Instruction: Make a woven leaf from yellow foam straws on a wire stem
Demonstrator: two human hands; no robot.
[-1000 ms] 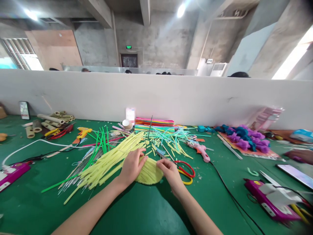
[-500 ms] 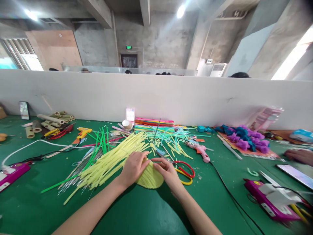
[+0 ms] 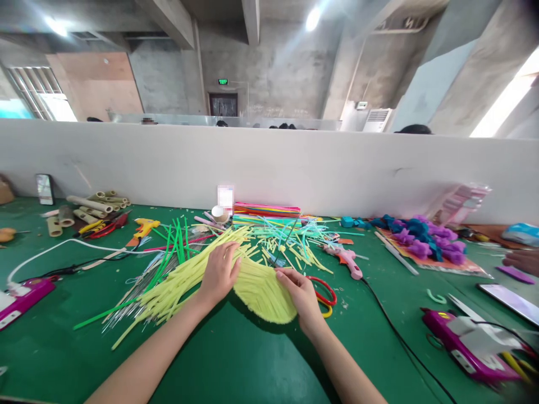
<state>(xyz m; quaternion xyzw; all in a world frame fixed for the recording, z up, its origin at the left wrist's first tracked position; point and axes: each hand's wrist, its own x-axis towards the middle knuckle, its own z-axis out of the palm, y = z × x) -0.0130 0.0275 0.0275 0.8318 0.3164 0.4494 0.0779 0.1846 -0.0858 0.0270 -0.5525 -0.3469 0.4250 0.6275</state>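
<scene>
A flat, fuzzy yellow leaf-like piece made of pipe cleaners (image 3: 266,293) is between my hands, raised a little over the table, with a slanting ribbed surface. My left hand (image 3: 219,273) has its bent fingers and thumb at the piece's left end; the fingertips partly hide that edge. With thumb and fingers pinched, my right hand (image 3: 300,289) grips its upper right side. A thin dark stem (image 3: 285,242) rises from near the right fingertips. Loose yellow pipe cleaners (image 3: 185,280) lie in a heap behind and left of my left hand.
Red-and-yellow-handled scissors (image 3: 326,292) lie beside my right hand. A pink glue gun (image 3: 348,261) with a cord lies further right, a yellow glue gun (image 3: 145,227) at left. Power strips (image 3: 467,348) and purple-blue fuzzy flowers (image 3: 421,238) are right. Another person's hand (image 3: 522,261) shows at the right edge.
The yellow piece has turned and spread wider into view. My left hand has moved left and up, my right hand slightly right. A purple piece now shows by the other person's hand.
</scene>
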